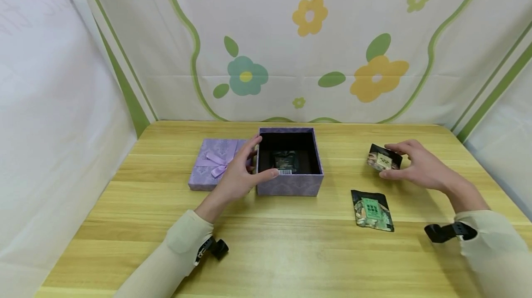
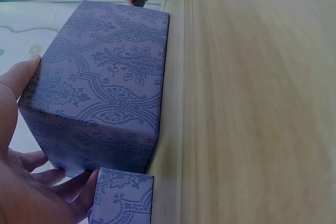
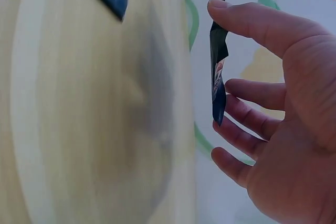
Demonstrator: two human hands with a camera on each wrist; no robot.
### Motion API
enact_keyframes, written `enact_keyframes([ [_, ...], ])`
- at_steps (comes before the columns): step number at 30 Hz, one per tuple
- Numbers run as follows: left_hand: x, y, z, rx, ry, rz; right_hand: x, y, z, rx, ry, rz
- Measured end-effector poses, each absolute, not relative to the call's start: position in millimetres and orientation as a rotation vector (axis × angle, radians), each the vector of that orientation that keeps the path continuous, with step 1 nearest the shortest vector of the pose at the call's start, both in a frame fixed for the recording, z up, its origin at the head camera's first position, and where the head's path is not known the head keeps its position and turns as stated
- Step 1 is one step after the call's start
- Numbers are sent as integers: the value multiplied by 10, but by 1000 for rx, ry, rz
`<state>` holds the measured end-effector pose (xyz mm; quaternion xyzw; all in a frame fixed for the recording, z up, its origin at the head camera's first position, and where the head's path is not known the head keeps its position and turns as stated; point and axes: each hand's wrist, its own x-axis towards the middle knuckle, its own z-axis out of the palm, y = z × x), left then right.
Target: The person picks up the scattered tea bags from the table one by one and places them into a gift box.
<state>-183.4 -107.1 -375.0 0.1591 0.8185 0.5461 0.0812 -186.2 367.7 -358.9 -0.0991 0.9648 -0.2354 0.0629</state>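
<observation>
An open purple patterned box [image 1: 288, 186] stands at the middle of the table. My left hand [image 1: 236, 174] holds its left side, thumb by the front rim and fingers along the left wall; the left wrist view shows the box [image 2: 110, 72] between thumb and fingers. Inside lies a dark packet [image 1: 285, 161] with a barcode. Raised over the table at right, a black packet with a cream label [image 1: 382, 159] is pinched by my right hand [image 1: 424, 164], thumb at one edge and fingers at the other. Nearer me, a black packet with a green label [image 1: 372, 211] lies flat.
A purple lid with a ribbon bow [image 1: 214, 152] lies just left of the box, partly behind my left hand. Behind the wooden table [image 1: 287, 252] hangs a white curtain [image 1: 266, 21] with printed flowers, and white cloth flanks both sides.
</observation>
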Motion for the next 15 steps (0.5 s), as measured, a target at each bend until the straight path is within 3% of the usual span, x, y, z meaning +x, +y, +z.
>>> enact_keyframes([
  [15,-1829,-1073,-3743,466,2452,1624,-1882,3283,-3339,-390,2926,-763],
])
